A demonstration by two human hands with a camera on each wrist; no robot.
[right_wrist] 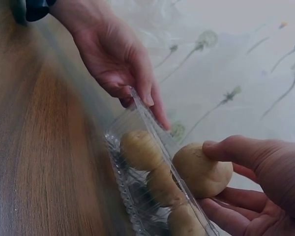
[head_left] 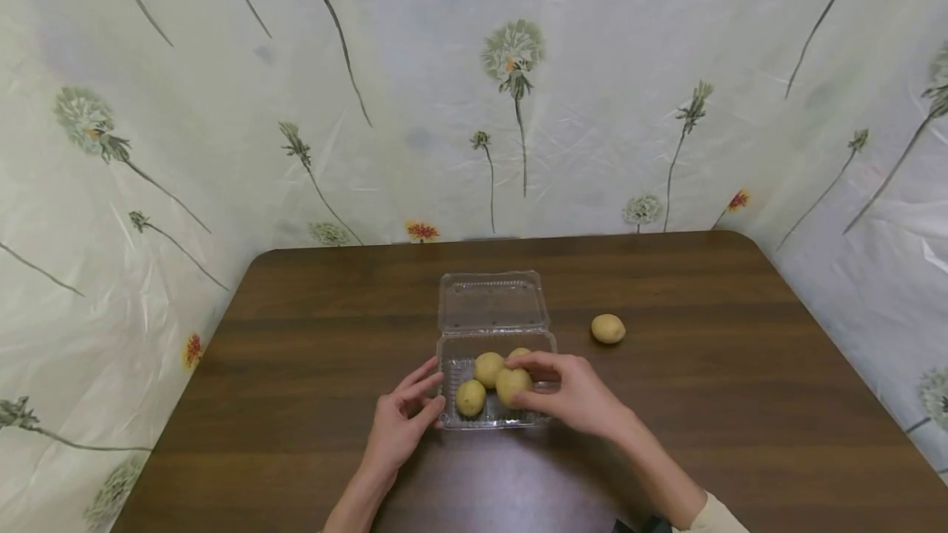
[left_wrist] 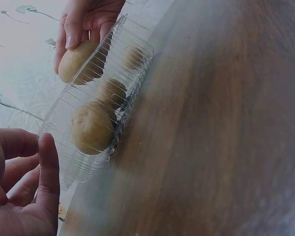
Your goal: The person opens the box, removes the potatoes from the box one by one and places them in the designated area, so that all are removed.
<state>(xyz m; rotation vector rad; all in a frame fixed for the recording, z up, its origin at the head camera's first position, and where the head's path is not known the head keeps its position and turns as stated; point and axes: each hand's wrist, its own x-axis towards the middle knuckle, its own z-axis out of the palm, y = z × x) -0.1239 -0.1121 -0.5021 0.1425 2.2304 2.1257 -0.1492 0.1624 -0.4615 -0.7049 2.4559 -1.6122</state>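
A clear plastic clamshell box (head_left: 494, 424) lies on the table with its lid (head_left: 492, 303) folded back. Inside it are three potatoes: one at the front left (head_left: 470, 398), one in the middle (head_left: 487, 369), and one at the back right, partly hidden by fingers. My right hand (head_left: 573, 393) pinches another potato (right_wrist: 201, 169) between thumb and fingers, over the right part of the box at rim height. My left hand (head_left: 400, 426) pinches the box's left rim between thumb and fingers, as the left wrist view shows.
One more potato (head_left: 608, 329) lies on the brown wooden table (head_left: 333, 336), to the right of the box. Behind the table and along its sides hangs a pale curtain (head_left: 429, 64) printed with dandelions.
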